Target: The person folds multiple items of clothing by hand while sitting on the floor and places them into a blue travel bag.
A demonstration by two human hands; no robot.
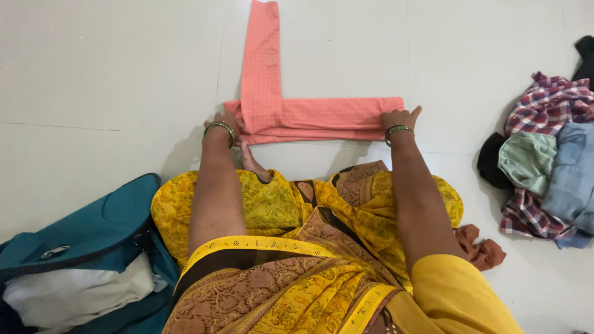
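Both hands — left hand (224,124), right hand (401,117) — apparently flat on folded pink garment (322,117)

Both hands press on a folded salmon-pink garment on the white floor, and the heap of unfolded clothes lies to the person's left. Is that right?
Not quite. The head view shows the heap of clothes on the person's right; on the left is a teal bag. The rest holds: left hand and right hand press on the folded salmon-pink garment on the white floor.

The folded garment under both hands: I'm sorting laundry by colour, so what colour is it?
The folded garment is salmon pink with a faint check, best seen in the head view.
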